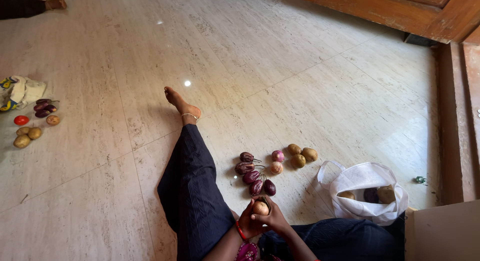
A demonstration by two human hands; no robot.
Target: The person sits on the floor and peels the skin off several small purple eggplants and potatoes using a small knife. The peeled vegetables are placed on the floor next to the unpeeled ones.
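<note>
the floor (pixel 280 56) was polished stone tile, glossy with lamp glints. the eggplants (pixel 252 175) looked smooth and shiny, the potatoes (pixel 301 156) matt. the white bag (pixel 367 208) was soft cloth; the far right door (pixel 400 11) was varnished wood.

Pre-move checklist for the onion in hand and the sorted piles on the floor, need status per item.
1. Onion held by both hands: ok. Left hand and right hand wrap it from either side.
2. Onion pile reachable and visible: ok. Two onions lie on the floor ahead of the hands.
3. Piles kept apart: ok. Eggplants at left, potatoes at right, onions between.
4. Bag open: ok. Mouth gapes, a few vegetables show inside.
5. Bag contents by kind: cannot tell, partly hidden.
6. Leg away from the piles: ok, it lies left of the eggplants.
</note>
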